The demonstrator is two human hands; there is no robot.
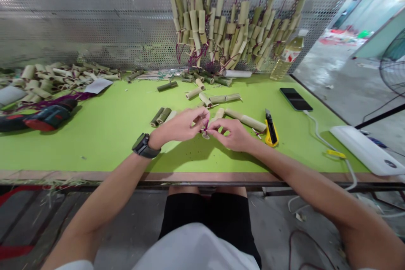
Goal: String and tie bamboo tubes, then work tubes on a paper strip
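My left hand point(186, 124) and my right hand point(232, 135) meet over the green tabletop, fingers pinched. Between the fingertips runs a short length of purple cord point(206, 125), and both hands grip it. A small pale ring-shaped end point(206, 136) shows just below the cord; I cannot make out what it belongs to. Behind my right fingers lies a bamboo tube point(247, 120), with another short tube point(219, 114) partly hidden by the hand. Dark green bamboo pieces point(163, 115) lie beside my left hand. A yellow utility knife point(271, 128) rests right of my right hand.
Strung bamboo tubes point(221, 29) hang on the perforated metal panel point(95, 17). At left are a cordless drill point(50, 114) and a bamboo pile point(47, 78). On the right are an oil bottle point(287, 57), a phone point(296, 99), a white power bank point(363, 149) and a fan point(394, 63).
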